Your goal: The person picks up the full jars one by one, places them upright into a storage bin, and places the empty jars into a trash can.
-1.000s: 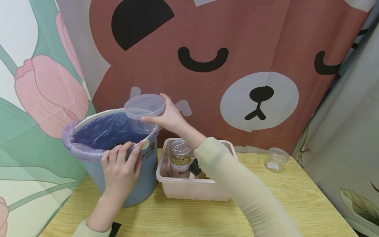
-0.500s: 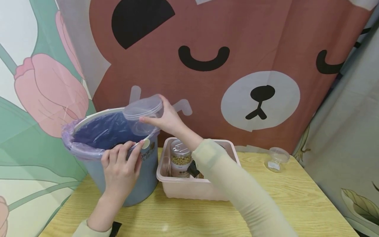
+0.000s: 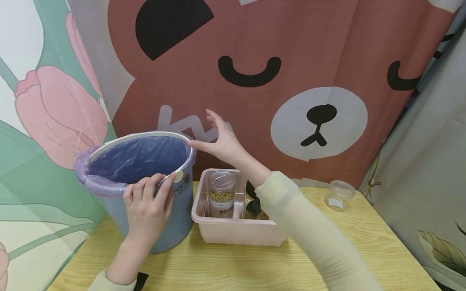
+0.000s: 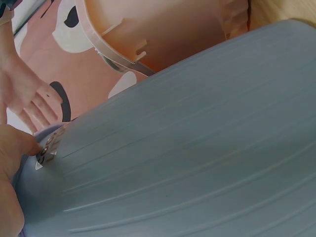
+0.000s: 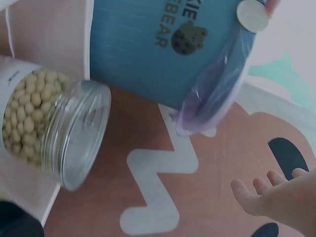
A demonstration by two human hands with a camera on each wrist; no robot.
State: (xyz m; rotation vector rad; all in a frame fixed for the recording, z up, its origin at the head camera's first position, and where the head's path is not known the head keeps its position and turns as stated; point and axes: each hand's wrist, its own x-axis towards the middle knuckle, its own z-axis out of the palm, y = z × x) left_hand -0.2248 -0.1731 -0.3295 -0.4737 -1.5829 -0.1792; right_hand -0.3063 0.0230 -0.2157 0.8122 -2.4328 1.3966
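My left hand grips the near rim of a blue trash bin, fingers over the edge and thumb along the outside. A purple plastic bag lines the bin and folds over its rim; the bottom inside is hidden from view. Just right of the bin's rim, my right hand is raised with fingers spread, holding nothing. Its thumb is close to the rim; whether they touch I cannot tell. The left wrist view also has the empty right hand beyond the bin's wall.
A pink plastic basket stands right of the bin, holding a clear jar of yellowish beans and a partly hidden container of brown food. At the table's back right sits a small clear container. A printed curtain hangs behind.
The right hand held a clear lidded plastic container over the bin, tilting it; now it has let go and drawn back right. The container is out of sight. The left hand stayed put.
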